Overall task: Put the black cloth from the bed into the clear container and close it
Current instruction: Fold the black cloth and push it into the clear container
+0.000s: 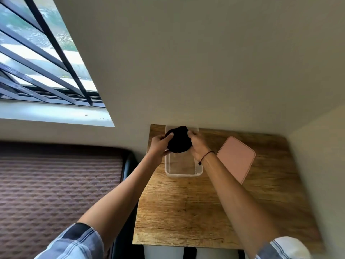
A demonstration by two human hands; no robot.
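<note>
My left hand [161,144] and right hand [197,144] pinched the bunched black cloth [179,139] over the clear container [183,173] at the table's [186,212] far edge. A fold draped across the rim could have jammed the pink lid [236,158].

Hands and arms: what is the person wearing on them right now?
Both forearms are bare. The left hand wears nothing visible. The right hand has a thin black band around the wrist. Near the elbows, rolled-up sleeves show a blue-and-white plaid pattern with dark stripes.
</note>
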